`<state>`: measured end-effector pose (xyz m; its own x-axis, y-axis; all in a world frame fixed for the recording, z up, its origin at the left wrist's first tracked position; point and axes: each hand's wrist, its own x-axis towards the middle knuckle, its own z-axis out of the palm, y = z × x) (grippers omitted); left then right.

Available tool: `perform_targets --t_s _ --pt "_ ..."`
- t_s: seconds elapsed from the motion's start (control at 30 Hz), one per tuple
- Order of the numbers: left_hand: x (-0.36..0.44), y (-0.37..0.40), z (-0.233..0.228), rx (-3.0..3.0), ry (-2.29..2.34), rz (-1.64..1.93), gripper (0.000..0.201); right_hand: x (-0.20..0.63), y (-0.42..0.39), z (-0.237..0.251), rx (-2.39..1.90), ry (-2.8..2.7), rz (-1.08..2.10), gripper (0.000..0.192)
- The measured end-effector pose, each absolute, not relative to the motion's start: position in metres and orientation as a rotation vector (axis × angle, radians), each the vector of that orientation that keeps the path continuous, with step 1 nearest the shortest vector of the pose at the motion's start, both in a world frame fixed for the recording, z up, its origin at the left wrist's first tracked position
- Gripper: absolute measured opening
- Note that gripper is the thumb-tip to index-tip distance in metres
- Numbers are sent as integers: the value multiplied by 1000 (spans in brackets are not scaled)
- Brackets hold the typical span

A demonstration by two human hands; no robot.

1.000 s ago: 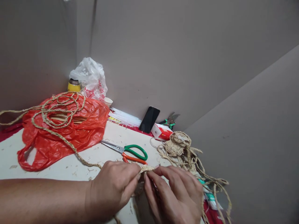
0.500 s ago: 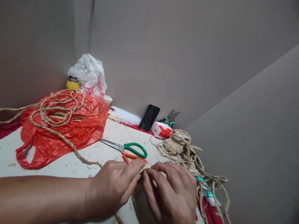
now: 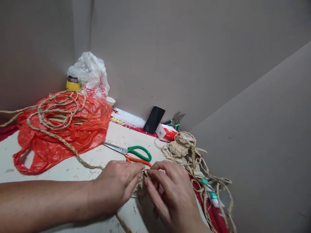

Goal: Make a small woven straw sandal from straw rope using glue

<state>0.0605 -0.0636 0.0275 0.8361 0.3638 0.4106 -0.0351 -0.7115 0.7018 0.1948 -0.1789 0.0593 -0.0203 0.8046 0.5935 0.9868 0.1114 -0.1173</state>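
Observation:
My left hand (image 3: 116,186) and my right hand (image 3: 170,191) meet at the front of the white table (image 3: 73,171), both pinching a small woven straw piece (image 3: 139,187) between their fingertips. A braided straw rope (image 3: 60,139) runs from that piece back to loose coils lying on a red plastic bag (image 3: 60,129). Most of the woven piece is hidden by my fingers. Green and orange handled scissors (image 3: 132,152) lie just beyond my hands.
A pile of woven straw discs with loose strands (image 3: 186,149) lies at the right edge. A black phone (image 3: 154,119), a red-white box (image 3: 166,132), pliers (image 3: 175,120), a white plastic bag (image 3: 89,76), a yellow jar (image 3: 73,84) and a paper cup (image 3: 109,101) stand along the cardboard walls.
Both hands stayed together on the woven piece and shifted slightly, with my fingers closing further over it. The view has tilted a little downward.

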Motion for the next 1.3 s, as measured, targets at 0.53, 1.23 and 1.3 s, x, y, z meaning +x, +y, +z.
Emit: perform_targets --t_s 0.53,1.23,1.3 --pt "66 -47 40 1764 430 560 24 247 -221 118 -2100 -1739 -332 16" --pt "75 -22 33 1326 559 543 28 249 -252 32 -2478 -1654 184 32" --pt "74 -22 35 1395 545 590 25 256 -262 42 -2354 -1507 235 34"
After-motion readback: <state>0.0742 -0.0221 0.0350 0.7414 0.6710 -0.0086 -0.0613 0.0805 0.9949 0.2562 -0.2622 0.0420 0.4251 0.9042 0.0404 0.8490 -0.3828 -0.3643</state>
